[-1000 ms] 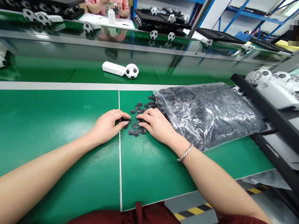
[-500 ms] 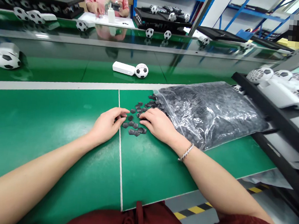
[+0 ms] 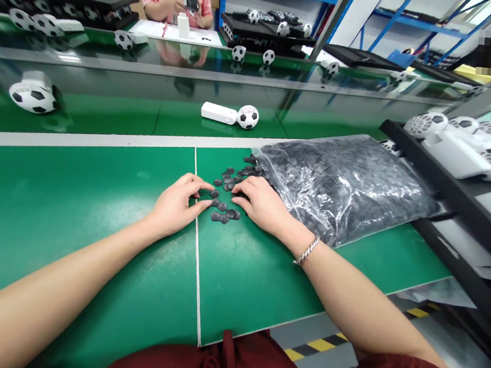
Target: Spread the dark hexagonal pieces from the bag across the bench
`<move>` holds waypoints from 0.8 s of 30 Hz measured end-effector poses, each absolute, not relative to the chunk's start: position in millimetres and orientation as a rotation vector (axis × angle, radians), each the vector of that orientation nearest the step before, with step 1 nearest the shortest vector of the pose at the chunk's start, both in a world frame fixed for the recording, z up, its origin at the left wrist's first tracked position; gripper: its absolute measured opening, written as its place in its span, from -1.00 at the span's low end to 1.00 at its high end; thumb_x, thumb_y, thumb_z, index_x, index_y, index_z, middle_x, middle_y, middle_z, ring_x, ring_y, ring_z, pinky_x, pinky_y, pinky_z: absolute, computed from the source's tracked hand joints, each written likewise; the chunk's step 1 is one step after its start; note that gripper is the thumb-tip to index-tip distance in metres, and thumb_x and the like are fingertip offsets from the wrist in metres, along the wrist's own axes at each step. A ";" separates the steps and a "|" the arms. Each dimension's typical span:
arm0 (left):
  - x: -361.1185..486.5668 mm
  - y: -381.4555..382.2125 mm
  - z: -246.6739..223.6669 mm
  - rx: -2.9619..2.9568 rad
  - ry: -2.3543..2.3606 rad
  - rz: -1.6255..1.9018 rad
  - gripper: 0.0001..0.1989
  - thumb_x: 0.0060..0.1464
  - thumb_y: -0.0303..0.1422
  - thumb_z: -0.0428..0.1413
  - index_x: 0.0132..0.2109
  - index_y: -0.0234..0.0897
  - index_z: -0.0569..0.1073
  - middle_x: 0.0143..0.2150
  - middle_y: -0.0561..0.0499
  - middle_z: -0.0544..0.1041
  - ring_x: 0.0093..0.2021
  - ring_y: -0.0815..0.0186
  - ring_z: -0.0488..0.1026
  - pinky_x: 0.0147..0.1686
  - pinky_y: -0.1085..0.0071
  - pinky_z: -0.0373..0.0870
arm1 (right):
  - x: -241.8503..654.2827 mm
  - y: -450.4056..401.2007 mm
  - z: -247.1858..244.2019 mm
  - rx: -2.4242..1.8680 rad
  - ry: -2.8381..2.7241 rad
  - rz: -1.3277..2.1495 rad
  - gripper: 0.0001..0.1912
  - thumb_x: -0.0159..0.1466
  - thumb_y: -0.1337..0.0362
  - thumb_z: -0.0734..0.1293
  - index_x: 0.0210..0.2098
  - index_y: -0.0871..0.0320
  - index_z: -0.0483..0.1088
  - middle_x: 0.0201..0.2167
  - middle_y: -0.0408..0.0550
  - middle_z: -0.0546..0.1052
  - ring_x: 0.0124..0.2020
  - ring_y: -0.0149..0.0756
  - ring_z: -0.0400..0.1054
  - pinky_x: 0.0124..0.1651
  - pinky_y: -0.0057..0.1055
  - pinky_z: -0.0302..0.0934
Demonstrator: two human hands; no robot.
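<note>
Both hands lie loosely curled on the green worktop, left hand and right hand fingering small dark pieces beside the plastic bag.

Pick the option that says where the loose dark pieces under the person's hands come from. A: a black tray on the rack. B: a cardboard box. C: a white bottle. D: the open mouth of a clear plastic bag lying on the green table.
D: the small dark pieces trail from the mouth of the clear plastic bag, which is full of the same pieces, to between the left hand and right hand.
</note>
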State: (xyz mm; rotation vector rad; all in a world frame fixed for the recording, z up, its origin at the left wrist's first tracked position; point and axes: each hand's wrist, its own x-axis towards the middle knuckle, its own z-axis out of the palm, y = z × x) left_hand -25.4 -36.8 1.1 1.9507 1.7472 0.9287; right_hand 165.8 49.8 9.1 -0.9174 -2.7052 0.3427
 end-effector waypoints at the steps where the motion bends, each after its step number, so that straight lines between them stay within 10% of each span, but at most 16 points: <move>1: -25.4 -37.0 0.8 1.955 1.747 0.924 -0.76 0.05 -0.26 0.07 -0.12 -0.20 0.43 -0.20 0.03 0.34 -0.32 0.39 0.32 -0.29 0.41 0.30 | 165.9 49.4 9.0 -0.928 -2.693 0.335 -0.85 0.21 0.31 0.33 -0.22 0.21 0.39 -0.24 -0.02 0.38 -0.16 -0.25 0.21 -0.05 -0.33 0.15; 24: -24.9 -37.7 -0.4 2.070 1.776 0.808 -0.77 0.07 -0.26 0.08 -0.10 -0.14 0.43 -0.15 0.04 0.36 -0.19 0.33 0.34 -0.21 0.37 0.30 | 165.0 56.2 5.4 -1.009 -2.705 0.148 -0.80 0.33 0.30 0.16 -0.25 0.20 0.40 -0.29 -0.03 0.38 -0.20 -0.27 0.24 -0.11 -0.39 0.14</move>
